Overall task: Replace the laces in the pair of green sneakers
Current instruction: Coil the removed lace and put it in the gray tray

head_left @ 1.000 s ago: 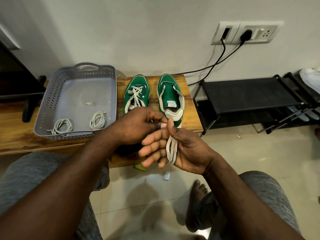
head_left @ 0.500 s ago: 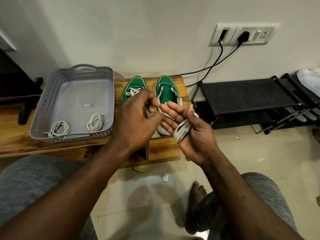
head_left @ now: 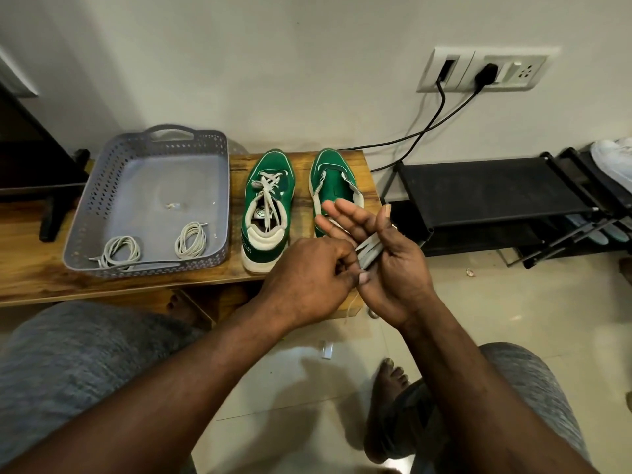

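Left grip [head_left: 307, 278] pinches the flat white lace [head_left: 368, 252] lying across the right grip [head_left: 393, 268], which is released, fingers straight. Unlaced green sneaker [head_left: 330, 176] and laced sneaker [head_left: 268, 186] sit on counter [head_left: 301, 172]. Coiled laces [head_left: 119, 251] in grey tray [head_left: 150, 186].

Soft indoor light, faint floor shadows, wide-angle edge distortion, sharp focus

left hand [head_left: 307, 278] curled, pinching lace [head_left: 371, 249]; right hand [head_left: 390, 268] flat, fingers straight

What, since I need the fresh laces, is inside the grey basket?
Two coiled white laces, left coil and right coil, plus a pale scrap, lie in the grey basket. Nothing covers them.
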A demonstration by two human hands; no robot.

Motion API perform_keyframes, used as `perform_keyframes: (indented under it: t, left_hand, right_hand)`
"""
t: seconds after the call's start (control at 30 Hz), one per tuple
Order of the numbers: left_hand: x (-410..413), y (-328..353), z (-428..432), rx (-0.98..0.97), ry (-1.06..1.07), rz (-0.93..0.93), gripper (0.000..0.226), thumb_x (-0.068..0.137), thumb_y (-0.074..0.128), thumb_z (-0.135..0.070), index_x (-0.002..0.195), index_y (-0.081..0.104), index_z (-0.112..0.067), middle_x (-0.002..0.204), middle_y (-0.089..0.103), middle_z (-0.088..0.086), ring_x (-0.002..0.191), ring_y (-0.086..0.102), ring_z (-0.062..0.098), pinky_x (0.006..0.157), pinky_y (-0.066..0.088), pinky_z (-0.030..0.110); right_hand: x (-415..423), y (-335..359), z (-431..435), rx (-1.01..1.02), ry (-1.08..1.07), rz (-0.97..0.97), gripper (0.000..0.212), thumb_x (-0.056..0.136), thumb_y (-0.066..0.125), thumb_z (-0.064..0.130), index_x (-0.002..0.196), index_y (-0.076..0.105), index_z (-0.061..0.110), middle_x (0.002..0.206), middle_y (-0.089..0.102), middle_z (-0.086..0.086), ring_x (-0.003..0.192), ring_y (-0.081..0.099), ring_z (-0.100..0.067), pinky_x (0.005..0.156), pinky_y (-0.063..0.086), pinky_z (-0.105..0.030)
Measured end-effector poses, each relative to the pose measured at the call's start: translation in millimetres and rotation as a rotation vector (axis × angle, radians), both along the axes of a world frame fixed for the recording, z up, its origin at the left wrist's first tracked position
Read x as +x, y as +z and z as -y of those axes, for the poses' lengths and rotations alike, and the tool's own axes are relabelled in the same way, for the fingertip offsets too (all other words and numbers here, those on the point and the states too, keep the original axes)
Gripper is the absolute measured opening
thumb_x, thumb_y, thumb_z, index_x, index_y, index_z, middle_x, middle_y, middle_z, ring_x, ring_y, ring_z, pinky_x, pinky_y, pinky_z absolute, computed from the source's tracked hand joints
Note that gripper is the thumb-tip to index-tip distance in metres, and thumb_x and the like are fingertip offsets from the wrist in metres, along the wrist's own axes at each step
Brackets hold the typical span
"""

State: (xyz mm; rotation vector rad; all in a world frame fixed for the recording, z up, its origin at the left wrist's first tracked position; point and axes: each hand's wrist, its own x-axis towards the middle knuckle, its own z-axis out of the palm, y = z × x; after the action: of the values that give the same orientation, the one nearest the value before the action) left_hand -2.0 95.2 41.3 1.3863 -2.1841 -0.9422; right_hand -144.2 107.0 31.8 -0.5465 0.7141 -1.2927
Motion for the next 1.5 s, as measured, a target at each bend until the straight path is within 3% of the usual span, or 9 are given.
perform_keyframes:
  t: [0.4,0.7,0.87,0.93,1.0,1.17,1.27,1.37,1.5]
  left_hand:
    - [2,2,3,0.260,0.085,0.023,0.024,0.083,0.086,-0.041,0.071,0.075,-0.024,0.062,0.069,-0.013,0.055,0.058,-0.001,0.062,0.046,0.025]
    - [9,8,9,0.477,0.069,0.018,0.027,0.082,0.087,-0.040,0.078,0.077,-0.014,0.068,0.075,-0.004,0.065,0.065,0.009,0.082,0.061,0.040]
    - [21,11,15,0.602,0.046,-0.040,0.023,0.084,0.087,-0.030,0.089,0.079,-0.010,0.077,0.077,0.002,0.059,0.063,0.009,0.063,0.054,0.024]
    - [34,15,25,0.573,0.010,-0.033,0.009,0.088,0.083,-0.019,0.096,0.079,-0.018,0.088,0.077,0.001,0.062,0.064,0.003,0.059,0.051,0.021]
    - [43,17,33,0.445,0.017,-0.109,0.020,0.093,0.076,-0.010,0.104,0.077,-0.027,0.098,0.075,-0.006,0.065,0.063,-0.007,0.063,0.049,0.021]
    - [34,22,27,0.209,-0.105,-0.316,0.049,0.099,0.063,0.002,0.126,0.070,-0.037,0.113,0.073,-0.018,0.096,0.067,-0.011,0.085,0.052,0.016]
    - [28,21,21,0.244,-0.215,-0.358,0.046,0.102,0.054,0.009,0.133,0.068,-0.021,0.119,0.075,0.007,0.111,0.072,0.008,0.089,0.058,0.024]
    - [29,18,22,0.243,-0.221,-0.351,0.026,0.105,0.054,-0.001,0.120,0.072,-0.012,0.105,0.075,0.017,0.100,0.074,0.030,0.089,0.061,0.049]
    - [27,22,18,0.152,-0.226,-0.307,0.020,0.099,0.055,-0.020,0.094,0.071,-0.029,0.089,0.074,0.002,0.088,0.073,0.022,0.087,0.060,0.051]
  right_hand:
    - [4,3,-5,0.076,0.004,0.049,0.067,0.109,0.028,0.051,0.126,0.063,-0.004,0.133,0.068,-0.026,0.130,0.064,-0.038,0.097,0.060,-0.039]
    - [12,7,-9,0.122,-0.011,0.053,0.064,0.105,0.034,0.053,0.115,0.068,-0.001,0.120,0.074,-0.023,0.121,0.069,-0.037,0.087,0.063,-0.040]
    - [9,8,-8,0.118,-0.083,0.076,0.064,0.105,0.037,0.052,0.080,0.079,0.009,0.087,0.077,-0.014,0.086,0.078,-0.028,0.078,0.065,-0.038]
    - [5,11,-8,0.109,-0.070,0.074,0.060,0.102,0.040,0.052,0.074,0.076,0.013,0.074,0.073,-0.008,0.070,0.075,-0.022,0.076,0.064,-0.036]
    - [2,13,-10,0.105,-0.014,0.083,0.058,0.101,0.040,0.052,0.070,0.073,0.015,0.067,0.068,-0.005,0.061,0.070,-0.019,0.072,0.062,-0.035]
    - [13,14,-20,0.009,0.282,0.160,0.064,0.108,0.029,0.050,0.086,0.075,0.010,0.078,0.075,-0.010,0.074,0.077,-0.025,0.069,0.063,-0.035]
    - [20,17,-26,-0.029,0.385,0.154,0.060,0.105,0.032,0.050,0.090,0.075,0.010,0.085,0.077,-0.012,0.083,0.079,-0.028,0.060,0.060,-0.026]
    - [18,19,-27,-0.074,0.427,0.149,0.060,0.105,0.033,0.051,0.094,0.074,0.009,0.089,0.078,-0.014,0.085,0.080,-0.029,0.057,0.057,-0.025]
    - [17,19,-27,-0.092,0.500,0.145,0.062,0.106,0.031,0.051,0.100,0.074,0.006,0.096,0.078,-0.017,0.090,0.079,-0.031,0.064,0.062,-0.027]
